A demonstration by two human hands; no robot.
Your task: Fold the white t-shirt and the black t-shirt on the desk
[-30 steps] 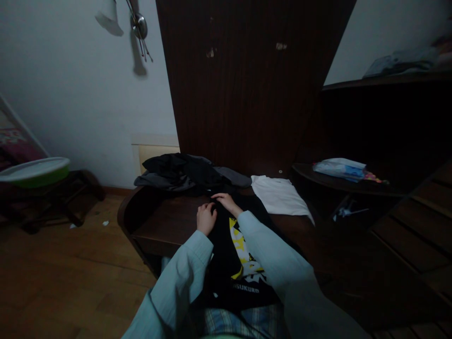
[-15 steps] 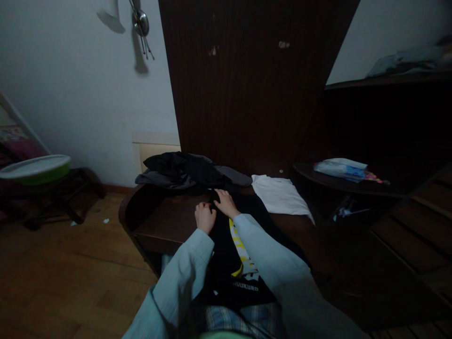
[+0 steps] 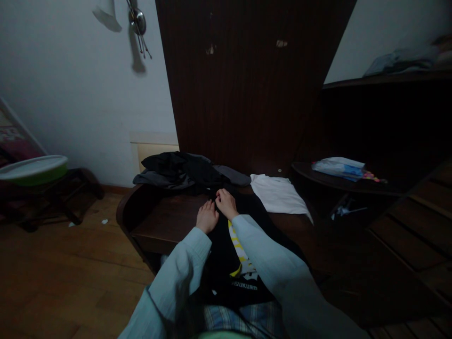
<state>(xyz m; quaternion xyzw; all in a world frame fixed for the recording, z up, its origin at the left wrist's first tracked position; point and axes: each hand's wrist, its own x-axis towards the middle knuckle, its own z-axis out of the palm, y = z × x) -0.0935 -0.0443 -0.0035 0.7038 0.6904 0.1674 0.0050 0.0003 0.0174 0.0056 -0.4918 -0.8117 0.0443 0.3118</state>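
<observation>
A black t-shirt (image 3: 222,263) with a yellow and white print lies spread on a dark wooden table (image 3: 162,221), its lower part hanging toward me. My left hand (image 3: 206,217) rests flat on the shirt's far left part, fingers stretched out and together. My right hand (image 3: 226,204) lies beside it, touching it, fingers extended on the cloth near the shirt's top edge. Both arms wear light blue sleeves. Neither hand grips anything that I can make out.
A heap of dark clothes (image 3: 180,172) lies at the table's back. A folded white cloth (image 3: 277,195) sits to the right. A dark wooden cabinet stands behind. A side shelf (image 3: 353,186) holds a plastic packet (image 3: 339,168). A green and white basin (image 3: 33,169) rests on a stool at left.
My left hand opened from a loose fist to flat fingers. My right hand drew in leftward until both hands lie side by side on the shirt.
</observation>
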